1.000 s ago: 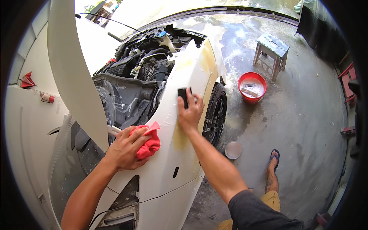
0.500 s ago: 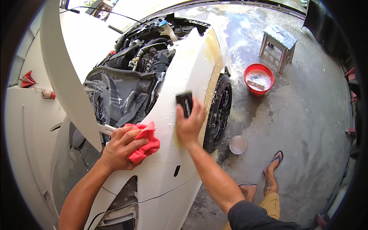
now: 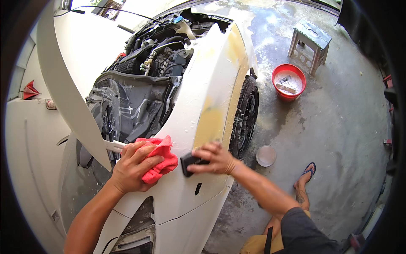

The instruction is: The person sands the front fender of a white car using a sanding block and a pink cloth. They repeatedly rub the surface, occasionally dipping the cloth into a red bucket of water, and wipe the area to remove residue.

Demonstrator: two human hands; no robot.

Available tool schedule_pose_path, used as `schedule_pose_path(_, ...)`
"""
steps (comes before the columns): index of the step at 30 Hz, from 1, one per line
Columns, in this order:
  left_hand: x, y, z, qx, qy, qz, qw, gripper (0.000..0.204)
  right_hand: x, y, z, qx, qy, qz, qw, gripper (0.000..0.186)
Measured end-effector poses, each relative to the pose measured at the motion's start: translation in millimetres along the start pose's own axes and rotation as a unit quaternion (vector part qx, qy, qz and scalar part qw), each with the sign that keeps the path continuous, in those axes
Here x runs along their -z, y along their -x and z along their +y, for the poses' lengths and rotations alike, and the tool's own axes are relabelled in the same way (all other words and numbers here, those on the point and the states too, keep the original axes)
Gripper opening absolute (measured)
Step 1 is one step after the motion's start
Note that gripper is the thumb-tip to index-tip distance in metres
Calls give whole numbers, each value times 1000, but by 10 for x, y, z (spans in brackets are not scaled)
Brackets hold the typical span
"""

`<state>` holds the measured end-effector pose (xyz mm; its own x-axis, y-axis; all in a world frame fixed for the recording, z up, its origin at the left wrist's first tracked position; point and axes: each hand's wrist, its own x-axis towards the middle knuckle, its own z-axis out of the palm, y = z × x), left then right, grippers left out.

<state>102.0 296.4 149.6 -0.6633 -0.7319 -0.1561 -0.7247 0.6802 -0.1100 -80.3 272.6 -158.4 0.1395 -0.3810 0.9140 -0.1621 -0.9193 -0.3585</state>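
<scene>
The white car stretches out below me, engine bay exposed; its fender, under my hands, carries a yellowish patch. Beyond the fender sits the black wheel. A folding stool stands on the floor, with a red bucket near its foot. My left hand rests at the fender's inner edge, fingers bunched around a red cloth. My right hand, slightly blurred, has its fingers curled over a black block on the fender, just below the patch.
</scene>
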Motion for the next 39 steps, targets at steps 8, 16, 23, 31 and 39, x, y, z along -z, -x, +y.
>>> schedule_pose_path(8,-3,-20,14,-5,7,3,1000,54,-43,238,-588,-182,-80,-21,980,65)
schedule_pose_path(16,-19,-10,11,2,-6,5,1000,51,-129,211,-491,-271,-69,62,958,65)
schedule_pose_path(23,-7,-18,30,4,-4,2,1000,52,-31,-15,-51,-273,-68,98,955,64)
schedule_pose_path(31,-12,-9,25,6,-7,-3,1000,53,-65,-27,71,-205,-72,94,972,56)
schedule_pose_path(39,-12,-1,12,4,-3,-3,1000,53,-231,265,-674,-170,-103,60,978,57)
